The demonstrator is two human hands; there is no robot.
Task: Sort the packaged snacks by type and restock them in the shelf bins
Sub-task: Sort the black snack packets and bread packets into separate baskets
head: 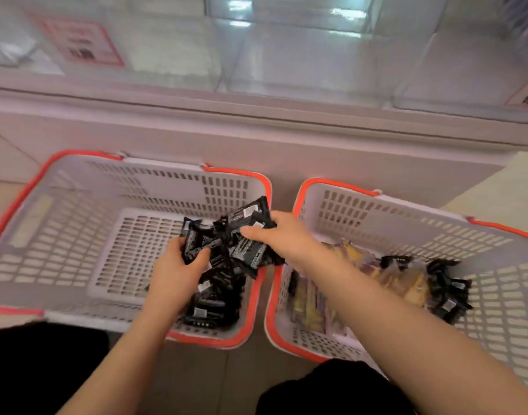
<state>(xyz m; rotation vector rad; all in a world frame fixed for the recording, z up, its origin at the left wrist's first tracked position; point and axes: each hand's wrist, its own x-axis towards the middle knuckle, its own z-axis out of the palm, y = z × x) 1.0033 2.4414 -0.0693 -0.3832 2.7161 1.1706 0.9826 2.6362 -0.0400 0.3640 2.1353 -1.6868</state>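
Note:
Two white baskets with red rims stand side by side on the floor. Over the left basket (62, 235) my left hand (174, 272) and my right hand (282, 235) together grip a bunch of black snack packets (236, 238). More black packets (212, 307) lie in that basket's near right corner. The right basket (496, 295) holds yellow and tan snack packets (361, 277) mixed with another heap of black packets (445, 292). My right forearm crosses over the right basket.
A pale shelf unit (256, 139) runs across behind the baskets, with clear plastic bins (301, 55) on top. A pink label (83, 43) sits at the upper left. My dark-clothed knees (44, 369) are at the bottom edge.

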